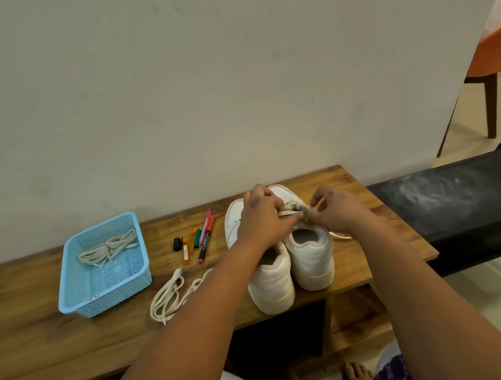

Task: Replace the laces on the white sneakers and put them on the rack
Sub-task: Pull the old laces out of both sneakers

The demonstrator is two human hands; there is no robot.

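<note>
2 hands [263,216] [337,210] pinch lace [290,213] on rt sneaker [311,255].

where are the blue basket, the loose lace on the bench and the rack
basket [75,293]: head view, bare mesh floor near its front.
loose lace [166,298]: head view, middle of the looped bundle.
rack [452,196]: head view, its black top shelf.

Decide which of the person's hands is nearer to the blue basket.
Left. The left hand works over the sneakers, on the side toward the blue basket, with markers lying between. The right hand sits farther off, beyond the left.
</note>
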